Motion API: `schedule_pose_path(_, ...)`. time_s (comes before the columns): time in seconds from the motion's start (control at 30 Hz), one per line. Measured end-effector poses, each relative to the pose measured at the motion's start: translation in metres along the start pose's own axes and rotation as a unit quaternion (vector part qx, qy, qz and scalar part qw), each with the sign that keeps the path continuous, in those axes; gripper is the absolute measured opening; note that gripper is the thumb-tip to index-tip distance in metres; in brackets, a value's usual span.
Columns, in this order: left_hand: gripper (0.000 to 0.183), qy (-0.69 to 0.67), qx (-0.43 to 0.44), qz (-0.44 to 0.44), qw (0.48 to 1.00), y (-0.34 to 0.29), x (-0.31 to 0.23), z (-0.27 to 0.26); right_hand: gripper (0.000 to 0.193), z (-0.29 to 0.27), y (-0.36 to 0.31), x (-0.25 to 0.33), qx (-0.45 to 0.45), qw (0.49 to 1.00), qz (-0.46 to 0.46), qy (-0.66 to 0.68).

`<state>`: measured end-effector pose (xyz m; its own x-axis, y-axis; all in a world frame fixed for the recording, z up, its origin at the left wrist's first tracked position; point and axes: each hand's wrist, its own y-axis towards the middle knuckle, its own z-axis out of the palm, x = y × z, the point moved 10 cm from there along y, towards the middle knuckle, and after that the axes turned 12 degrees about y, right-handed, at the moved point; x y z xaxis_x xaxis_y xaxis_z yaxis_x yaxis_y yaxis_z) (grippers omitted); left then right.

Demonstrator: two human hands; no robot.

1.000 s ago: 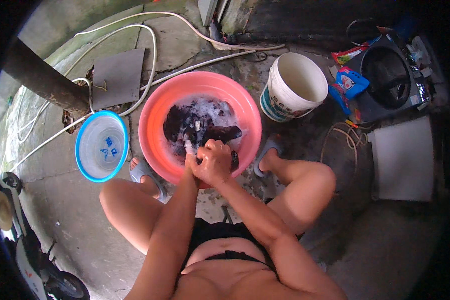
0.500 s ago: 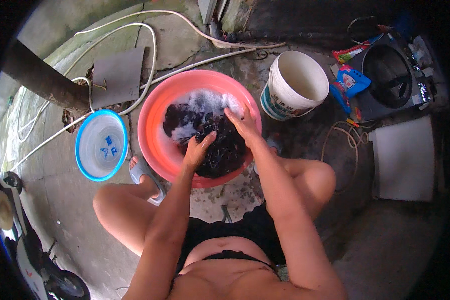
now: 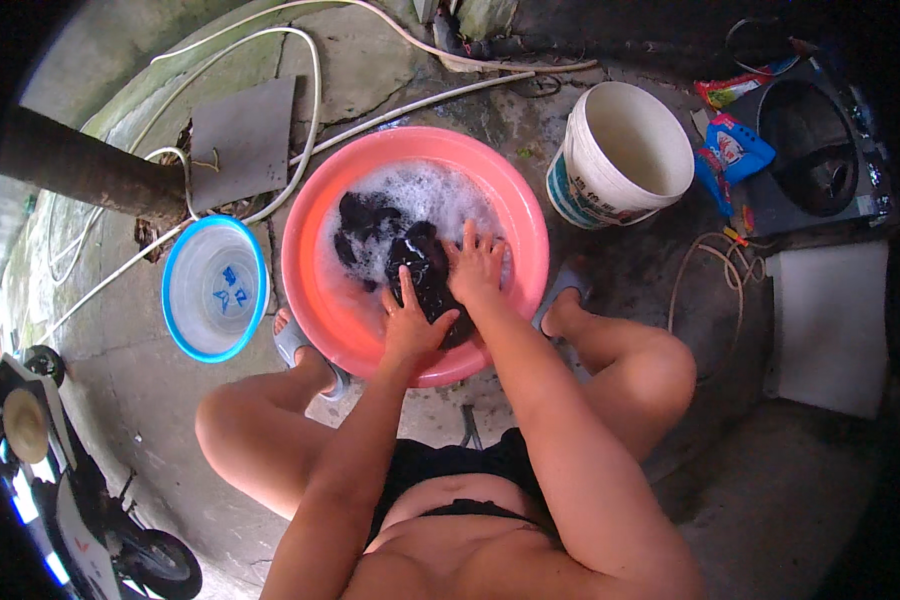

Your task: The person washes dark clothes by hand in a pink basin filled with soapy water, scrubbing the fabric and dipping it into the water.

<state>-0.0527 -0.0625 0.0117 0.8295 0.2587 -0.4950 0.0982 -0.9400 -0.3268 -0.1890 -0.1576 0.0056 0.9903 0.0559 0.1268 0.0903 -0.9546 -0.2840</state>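
Note:
A pink basin [image 3: 305, 290] stands on the ground between my feet, with sudsy water in it. Wet black cloth [image 3: 422, 258] lies bunched in the water, partly under white foam [image 3: 445, 188]. My left hand [image 3: 412, 325] rests on the near part of the cloth, fingers and thumb spread. On the cloth's right side, among the suds, my right hand [image 3: 478, 270] presses down with its fingers apart. Neither hand is closed round the cloth. Where the cloth goes beneath the foam and my palms is hidden.
A blue-rimmed clear basin [image 3: 185, 310] stands left; a white bucket [image 3: 580, 165] stands right. Beyond the bucket are a blue packet [image 3: 735, 150] and a dark appliance [image 3: 855, 195]. A pale hose [image 3: 315, 105] crosses the ground near a post [image 3: 90, 170]. A scooter [image 3: 80, 500] is lower left.
Both hands have spread flatter over the cloth, which now sits lower and more gathered in the suds. The right hand has moved down toward me. The whole view has shifted slightly.

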Motion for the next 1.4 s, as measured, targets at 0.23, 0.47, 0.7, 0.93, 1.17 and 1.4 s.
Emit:
schedule_pose_path(0.23, 0.129, 0.056, 0.02, -0.063, 0.996, 0.026, 0.038, 0.02, 0.051, 0.022, 0.012, -0.013, 0.048, 0.972, 0.16, 0.166)
schedule_pose_path(0.47, 0.081, -0.399, -0.03, -0.162, 0.902, 0.039, 0.07, 0.029, 0.072, -0.003, -0.01, -0.034, -0.063, 0.906, 0.163, 0.385)
schedule_pose_path(0.7, 0.052, -0.779, 0.133, -0.073, 0.608, 0.046, 0.032, 0.039, 0.044, -0.128, -0.095, 0.049, -0.224, 0.871, -0.053, 0.434)
schedule_pose_path(0.93, 0.051, -0.714, 0.062, -0.103, 0.69, 0.039, 0.039, 0.039, 0.033, -0.149, -0.157, 0.099, -0.289, 0.86, -0.204, 0.367)
schedule_pose_path(1.17, 0.063, -0.182, -0.076, -0.079, 0.977, 0.041, 0.043, -0.037, 0.046, -0.096, -0.061, 0.003, -0.174, 0.946, -0.011, 0.272)
schedule_pose_path(1.4, 0.064, -0.661, 0.159, -0.163, 0.715, 0.02, 0.01, -0.047, 0.092, -0.12, -0.075, 0.007, -0.21, 0.874, -0.208, 0.385)
